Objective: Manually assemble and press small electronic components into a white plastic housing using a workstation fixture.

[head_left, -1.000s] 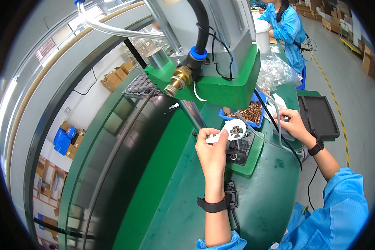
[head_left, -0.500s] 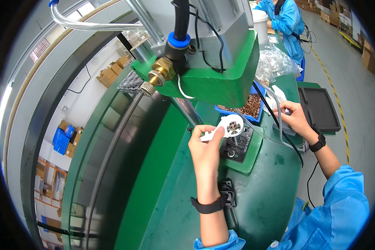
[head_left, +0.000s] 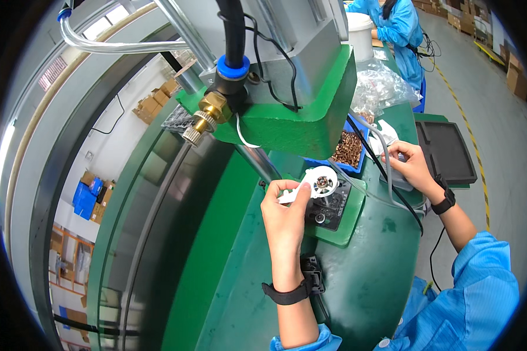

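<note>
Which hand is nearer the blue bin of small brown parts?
Right. The right hand rests just to the right of the blue bin, beside its edge. The left hand is lower left of it, holding a white round part.

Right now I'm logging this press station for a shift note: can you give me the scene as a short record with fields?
Place: green press bench
Left hand: left hand pinches a white round plastic part over the black fixture
Right hand: right hand rests on a grey box beside the black tray
Stock: blue bin of small brown parts
Overhead: green press head
Others: person in blue behind
</note>
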Demonstrator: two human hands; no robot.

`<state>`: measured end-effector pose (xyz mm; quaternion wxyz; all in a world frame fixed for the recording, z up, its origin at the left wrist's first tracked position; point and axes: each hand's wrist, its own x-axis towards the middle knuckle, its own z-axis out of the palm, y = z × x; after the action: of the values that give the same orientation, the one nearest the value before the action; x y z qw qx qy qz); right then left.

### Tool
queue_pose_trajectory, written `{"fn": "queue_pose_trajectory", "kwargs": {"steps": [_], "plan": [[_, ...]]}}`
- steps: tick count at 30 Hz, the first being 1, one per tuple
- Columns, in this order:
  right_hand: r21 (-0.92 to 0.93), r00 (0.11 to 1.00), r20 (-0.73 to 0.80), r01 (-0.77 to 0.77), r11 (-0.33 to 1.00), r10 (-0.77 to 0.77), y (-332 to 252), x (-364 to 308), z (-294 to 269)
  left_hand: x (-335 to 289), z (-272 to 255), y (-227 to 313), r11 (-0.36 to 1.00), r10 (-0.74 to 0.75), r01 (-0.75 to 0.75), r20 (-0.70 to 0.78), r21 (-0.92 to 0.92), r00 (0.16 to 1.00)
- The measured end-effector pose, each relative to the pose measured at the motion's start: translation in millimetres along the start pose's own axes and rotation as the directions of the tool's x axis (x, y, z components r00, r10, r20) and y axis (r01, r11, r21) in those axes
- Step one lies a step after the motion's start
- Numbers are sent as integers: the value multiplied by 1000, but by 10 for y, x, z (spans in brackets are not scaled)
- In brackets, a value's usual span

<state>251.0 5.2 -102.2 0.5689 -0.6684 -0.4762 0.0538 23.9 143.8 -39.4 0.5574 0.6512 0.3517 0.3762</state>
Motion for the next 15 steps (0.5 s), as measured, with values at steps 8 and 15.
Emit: {"fn": "queue_pose_trajectory", "kwargs": {"steps": [8, 15], "plan": [[65, 998, -26, 67, 996, -65, -26, 72, -11, -26, -62, 45, 999, 27, -24, 85, -33, 996], [198, 972, 163, 136, 971, -169, -388, 460, 162, 14, -104, -61, 1000, 10, -9, 82, -12, 997]]}}
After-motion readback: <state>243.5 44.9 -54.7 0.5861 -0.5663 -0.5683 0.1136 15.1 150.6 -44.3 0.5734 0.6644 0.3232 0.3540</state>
